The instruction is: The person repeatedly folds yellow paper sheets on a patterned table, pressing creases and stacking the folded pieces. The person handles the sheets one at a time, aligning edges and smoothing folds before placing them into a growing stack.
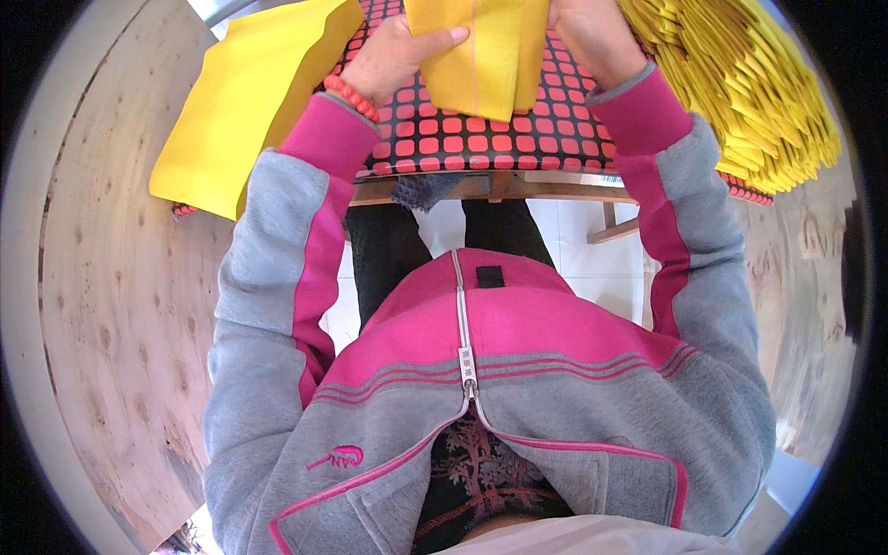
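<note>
A folded yellow sheet [481, 69], paper or cloth, hangs over the near part of the table at the top of the view, its upper part cut off. My left hand [384, 57] grips its left side, thumb laid flat on the front and the other fingers mostly hidden. At the sheet's right edge is my right hand [601, 42], seen from the wrist side; its fingers are out of sight. To the left lies a yellow stack with a smooth top sheet [254, 92]. A thick, fanned pile of folded yellow pieces [749, 88] rests beside my right wrist.
The table wears a black cover with coral-red squares [444, 148]. Below its front edge run a wooden rail [499, 188] and a dark hanging cloth [425, 191]. Pale wooden boards [129, 305] stand on the left, with another wooden surface [800, 250] at the right.
</note>
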`<move>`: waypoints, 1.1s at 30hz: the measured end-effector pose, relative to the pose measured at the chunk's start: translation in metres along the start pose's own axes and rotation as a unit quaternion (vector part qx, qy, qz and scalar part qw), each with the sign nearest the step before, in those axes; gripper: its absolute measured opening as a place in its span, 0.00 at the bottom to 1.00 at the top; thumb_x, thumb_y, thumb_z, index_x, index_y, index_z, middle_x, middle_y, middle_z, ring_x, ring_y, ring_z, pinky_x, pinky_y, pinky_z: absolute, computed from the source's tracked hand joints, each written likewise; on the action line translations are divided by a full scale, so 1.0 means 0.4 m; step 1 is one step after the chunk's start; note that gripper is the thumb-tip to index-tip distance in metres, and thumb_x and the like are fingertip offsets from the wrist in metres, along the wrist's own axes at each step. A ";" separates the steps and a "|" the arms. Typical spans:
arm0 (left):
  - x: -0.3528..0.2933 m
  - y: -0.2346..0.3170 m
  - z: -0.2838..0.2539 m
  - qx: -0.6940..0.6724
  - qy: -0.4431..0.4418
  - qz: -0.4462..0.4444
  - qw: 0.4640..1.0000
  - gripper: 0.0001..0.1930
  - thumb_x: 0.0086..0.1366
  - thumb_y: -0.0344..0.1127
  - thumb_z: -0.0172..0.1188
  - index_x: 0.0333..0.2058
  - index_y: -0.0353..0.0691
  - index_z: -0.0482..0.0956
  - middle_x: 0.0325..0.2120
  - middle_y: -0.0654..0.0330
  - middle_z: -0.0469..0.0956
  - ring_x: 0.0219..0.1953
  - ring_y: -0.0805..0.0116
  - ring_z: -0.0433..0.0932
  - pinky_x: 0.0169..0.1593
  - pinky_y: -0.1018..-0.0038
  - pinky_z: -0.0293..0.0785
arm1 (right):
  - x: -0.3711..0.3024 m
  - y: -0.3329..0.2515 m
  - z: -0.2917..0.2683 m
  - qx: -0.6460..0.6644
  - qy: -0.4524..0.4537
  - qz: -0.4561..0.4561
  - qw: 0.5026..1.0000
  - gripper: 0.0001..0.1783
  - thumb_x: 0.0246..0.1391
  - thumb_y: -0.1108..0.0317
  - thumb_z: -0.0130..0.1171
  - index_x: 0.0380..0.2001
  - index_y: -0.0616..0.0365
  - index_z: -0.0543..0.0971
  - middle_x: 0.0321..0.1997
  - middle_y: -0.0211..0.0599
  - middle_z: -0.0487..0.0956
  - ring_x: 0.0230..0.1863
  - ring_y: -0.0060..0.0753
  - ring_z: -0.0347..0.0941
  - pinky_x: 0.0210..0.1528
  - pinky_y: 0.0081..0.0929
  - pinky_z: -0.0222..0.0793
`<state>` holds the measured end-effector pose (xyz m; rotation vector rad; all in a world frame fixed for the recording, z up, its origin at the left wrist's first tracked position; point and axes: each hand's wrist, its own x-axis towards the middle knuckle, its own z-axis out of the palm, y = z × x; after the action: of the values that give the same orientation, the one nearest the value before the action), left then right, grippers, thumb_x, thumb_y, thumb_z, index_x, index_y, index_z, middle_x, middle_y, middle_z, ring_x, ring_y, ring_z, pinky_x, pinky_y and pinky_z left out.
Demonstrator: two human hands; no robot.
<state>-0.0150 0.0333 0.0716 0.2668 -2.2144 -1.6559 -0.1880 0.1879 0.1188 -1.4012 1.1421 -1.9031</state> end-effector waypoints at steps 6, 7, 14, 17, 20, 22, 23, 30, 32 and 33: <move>-0.010 -0.036 -0.029 -0.187 -0.056 -0.117 0.974 0.20 0.69 0.36 0.64 0.56 0.33 0.76 0.47 0.59 0.83 0.47 0.71 0.83 0.53 0.73 0.78 | -0.048 0.115 -0.049 0.116 -0.009 0.190 0.975 0.24 0.72 0.61 0.46 0.62 0.67 0.70 0.62 0.48 0.76 0.61 0.40 0.75 0.63 0.37 0.71; -0.011 -0.043 -0.040 -0.234 -0.091 -0.139 0.958 0.19 0.69 0.35 0.63 0.56 0.32 0.76 0.47 0.59 0.83 0.47 0.71 0.83 0.52 0.73 0.79 | -0.059 0.128 -0.055 0.108 0.000 0.241 0.964 0.24 0.71 0.61 0.49 0.61 0.66 0.70 0.60 0.46 0.78 0.59 0.37 0.77 0.62 0.36 0.73; -0.060 -0.078 -0.088 0.183 -0.050 -0.189 0.963 0.25 0.62 0.47 0.69 0.47 0.28 0.80 0.38 0.53 0.85 0.37 0.71 0.84 0.41 0.75 0.80 | -0.125 0.125 -0.105 0.023 -0.041 0.433 0.900 0.23 0.69 0.57 0.54 0.60 0.61 0.70 0.55 0.40 0.80 0.55 0.29 0.78 0.58 0.28 0.76; -0.082 -0.051 -0.110 0.374 -0.015 -0.135 0.917 0.36 0.55 0.56 0.72 0.49 0.28 0.79 0.37 0.48 0.85 0.38 0.63 0.85 0.43 0.69 0.80 | -0.138 0.087 -0.143 -0.040 -0.071 0.449 0.890 0.25 0.69 0.54 0.54 0.59 0.62 0.72 0.50 0.35 0.83 0.51 0.22 0.80 0.54 0.22 0.78; -0.141 -0.042 -0.097 0.463 0.059 -0.034 0.884 0.37 0.58 0.56 0.69 0.55 0.29 0.76 0.47 0.43 0.82 0.49 0.47 0.82 0.54 0.57 0.76 | -0.140 0.072 -0.165 -0.164 -0.058 0.400 0.900 0.23 0.68 0.51 0.55 0.56 0.57 0.75 0.47 0.34 0.84 0.46 0.21 0.81 0.51 0.21 0.78; -0.152 -0.050 -0.070 0.533 0.072 0.108 0.836 0.37 0.60 0.55 0.67 0.58 0.30 0.74 0.53 0.41 0.78 0.55 0.45 0.78 0.59 0.53 0.70 | -0.132 0.087 -0.161 -0.232 -0.041 0.308 0.922 0.20 0.65 0.52 0.59 0.48 0.58 0.80 0.42 0.36 0.84 0.42 0.24 0.82 0.43 0.20 0.79; -0.155 -0.054 -0.055 0.564 0.079 0.175 0.803 0.36 0.61 0.54 0.66 0.59 0.31 0.73 0.56 0.40 0.76 0.58 0.45 0.75 0.62 0.51 0.68 | -0.122 0.103 -0.153 -0.246 -0.039 0.242 0.938 0.20 0.65 0.53 0.59 0.47 0.58 0.80 0.41 0.36 0.84 0.41 0.23 0.82 0.41 0.21 0.79; -0.162 -0.062 0.021 0.508 -0.046 0.188 0.839 0.31 0.72 0.50 0.54 0.66 0.36 0.65 0.67 0.40 0.60 0.71 0.44 0.58 0.71 0.47 0.50 | -0.020 0.254 -0.029 -0.475 -0.119 -0.155 0.858 0.19 0.67 0.60 0.52 0.53 0.61 0.78 0.52 0.43 0.81 0.53 0.44 0.78 0.56 0.38 0.73; -0.161 -0.067 0.023 0.525 -0.075 0.208 0.822 0.33 0.73 0.52 0.51 0.68 0.36 0.62 0.68 0.41 0.59 0.72 0.43 0.55 0.72 0.47 0.48 | -0.004 0.289 0.008 -0.436 -0.192 -0.173 0.862 0.19 0.69 0.62 0.49 0.57 0.60 0.77 0.62 0.44 0.77 0.63 0.46 0.72 0.66 0.41 0.66; -0.161 -0.071 0.020 0.515 -0.093 0.182 0.832 0.34 0.73 0.52 0.50 0.69 0.37 0.60 0.69 0.41 0.57 0.73 0.44 0.53 0.72 0.47 0.46 | 0.002 0.302 0.018 -0.457 -0.211 -0.180 0.845 0.20 0.69 0.60 0.48 0.57 0.59 0.77 0.63 0.45 0.76 0.65 0.48 0.71 0.66 0.43 0.65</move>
<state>0.0391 0.0552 0.0316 -0.0743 -2.8627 -0.1725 -0.1907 0.1226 0.0168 -2.5343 1.7245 -1.0998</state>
